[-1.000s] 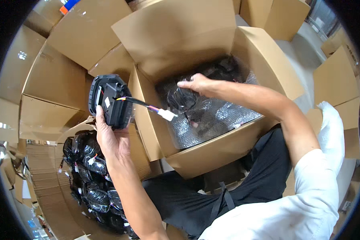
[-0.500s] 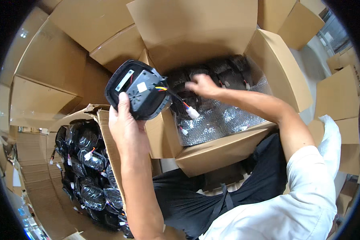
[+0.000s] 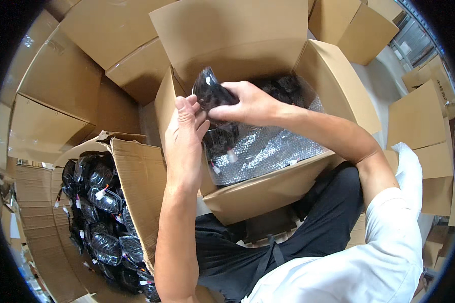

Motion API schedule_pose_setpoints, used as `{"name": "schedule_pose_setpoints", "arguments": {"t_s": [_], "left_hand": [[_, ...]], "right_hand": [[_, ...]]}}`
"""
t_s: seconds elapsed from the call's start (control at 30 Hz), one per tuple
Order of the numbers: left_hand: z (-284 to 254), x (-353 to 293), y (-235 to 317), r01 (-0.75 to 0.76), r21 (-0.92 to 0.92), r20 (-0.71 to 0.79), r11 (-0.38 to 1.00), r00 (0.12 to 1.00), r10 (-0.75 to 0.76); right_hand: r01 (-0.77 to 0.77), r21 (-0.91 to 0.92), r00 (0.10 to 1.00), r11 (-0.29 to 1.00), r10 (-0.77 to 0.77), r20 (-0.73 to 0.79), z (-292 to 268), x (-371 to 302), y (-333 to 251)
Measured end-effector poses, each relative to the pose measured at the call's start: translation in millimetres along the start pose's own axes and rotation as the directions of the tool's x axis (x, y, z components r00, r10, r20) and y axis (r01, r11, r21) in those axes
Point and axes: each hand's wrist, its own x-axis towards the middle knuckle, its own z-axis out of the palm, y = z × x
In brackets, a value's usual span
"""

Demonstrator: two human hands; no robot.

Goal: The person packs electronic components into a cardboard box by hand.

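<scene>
My right hand grips a glossy black plastic housing above the left side of an open cardboard box. The housing is tilted, with its shiny curved face showing. My left hand is close beside the housing's lower left, palm turned toward it and fingers apart. Whether its fingertips touch the housing is hard to tell. Below my hands, a blurred white connector hangs near another dark part. Bubble wrap covers much of the box's contents, with black parts at the far side.
At the left, a second open carton holds several black housings in clear plastic, with wires and white connectors. Stacked cardboard boxes rise behind it. More cartons stand at the right. My legs are close to the near box wall.
The housing has passed from my left hand to my right and turned from its wired back to its glossy face. My left hand has opened; my right has moved left. The view has shifted slightly.
</scene>
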Motion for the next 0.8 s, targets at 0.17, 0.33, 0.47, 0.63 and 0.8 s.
{"name": "schedule_pose_setpoints", "arguments": {"t_s": [0.17, 0.33, 0.47, 0.63, 0.8], "left_hand": [[12.7, 2.9, -0.8, 0.001, 0.058, -0.077, 0.998, 0.997, 0.003], [13.4, 3.3, 0.2, 0.065, 0.102, -0.092, 0.993, 0.994, -0.055], [11.5, -0.4, 1.7, 0.051, 0.127, -0.069, 0.991, 0.997, -0.043], [11.9, 5.5, -7.5, -0.227, 0.461, -0.006, 0.858, 0.966, 0.259], [0.6, -26.2, -18.1, -0.332, 0.246, -0.211, 0.911, 0.899, 0.385]], "right_hand": [[-0.43, 0.55, 0.85, 0.716, 0.526, -0.02, -17.5, 0.3, 135.4], [-0.603, 0.571, 0.748, 0.557, 0.643, 0.163, -20.1, -42.5, 239.7], [-0.791, 0.284, 0.589, 0.542, 0.801, 0.113, -5.2, -36.9, 255.8], [-0.784, -0.066, 0.619, 0.617, 0.773, -0.136, -15.3, -31.6, 261.5], [-0.518, -0.382, 0.852, 0.765, 0.498, -0.16, -2.9, -25.6, 241.0]]}}
